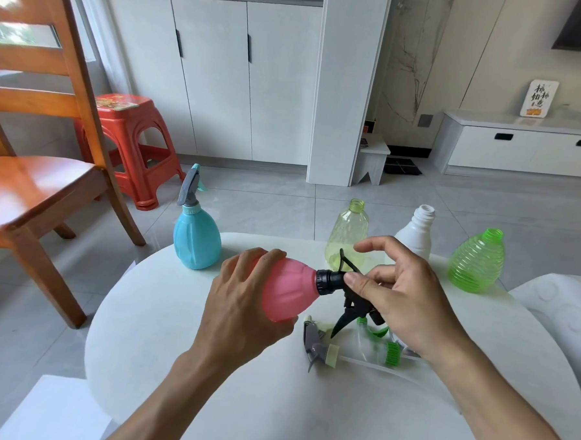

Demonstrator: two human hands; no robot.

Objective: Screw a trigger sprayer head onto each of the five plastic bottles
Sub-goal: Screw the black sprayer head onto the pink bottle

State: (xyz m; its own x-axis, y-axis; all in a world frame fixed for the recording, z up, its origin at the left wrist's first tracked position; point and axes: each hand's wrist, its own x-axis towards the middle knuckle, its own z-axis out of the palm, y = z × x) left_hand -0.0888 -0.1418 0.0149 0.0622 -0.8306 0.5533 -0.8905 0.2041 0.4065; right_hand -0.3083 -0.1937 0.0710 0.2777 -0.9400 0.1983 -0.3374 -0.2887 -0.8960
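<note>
- Left hand [244,305] gripping pink bottle [289,288] sideways above desk [174,365].
- Right hand [402,303] pinching black sprayer head [352,290] at the neck.
- Risk: cross-threading if tilted.

The left hand [241,304] is curled around a held body. The right hand [402,299] is pinched at thumb and fingertips, index raised.

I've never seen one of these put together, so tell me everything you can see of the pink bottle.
The pink bottle is squat and bulbous, of frosted, translucent-looking plastic with faint ribs. It is held on its side above the white table, neck pointing right. The left hand grips its body. A black trigger sprayer head sits on its neck by a ridged collar, held there by the right hand. How far the collar is screwed on cannot be told.
</note>
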